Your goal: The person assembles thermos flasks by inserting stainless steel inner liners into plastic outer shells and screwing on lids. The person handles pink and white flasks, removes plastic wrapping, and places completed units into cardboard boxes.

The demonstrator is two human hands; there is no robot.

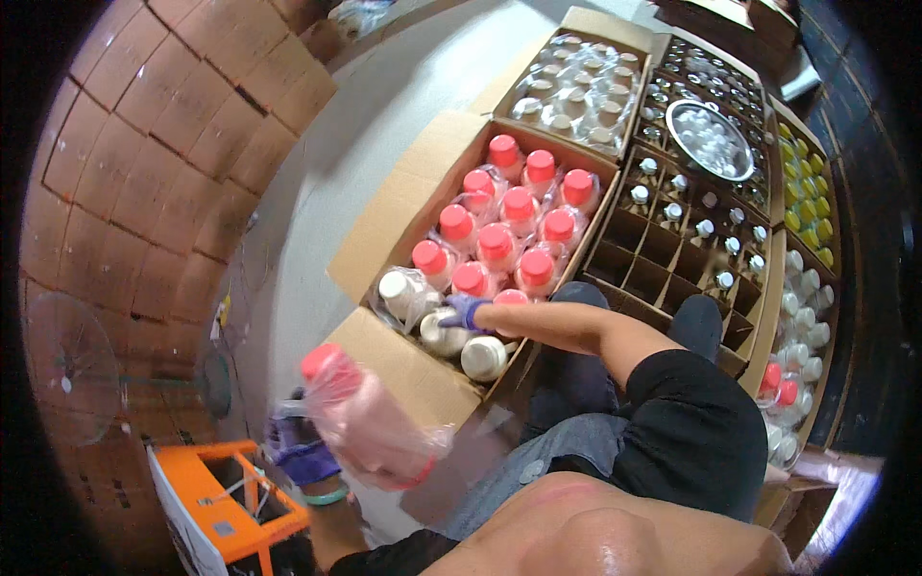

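Observation:
My left hand (300, 449), in a purple glove, grips a large pink bottle (370, 422) with a red cap, wrapped in clear plastic. The bottle is tilted and held outside the carton, at the lower left. Over the front of an open cardboard carton (379, 216) reaches my right hand (467, 312), also gloved in purple. Its fingers are closed at the top of a white-capped bottle (444, 336). Beside that one stand another white-capped bottle (396, 288) on the left and a third (483, 357) on the right. Several red-capped pink bottles (497, 245) fill the carton behind them.
Behind lies a carton of plastic-covered bottles (576, 91). On the right, a divided carton (648, 274) holds small white-capped bottles; a metal bowl (711, 141) rests beyond. Cartons of yellow-capped (807, 187) and white-capped bottles (812, 307) line the far right. Lower left stands an orange frame (226, 499); stacked boxes (163, 144) rise behind.

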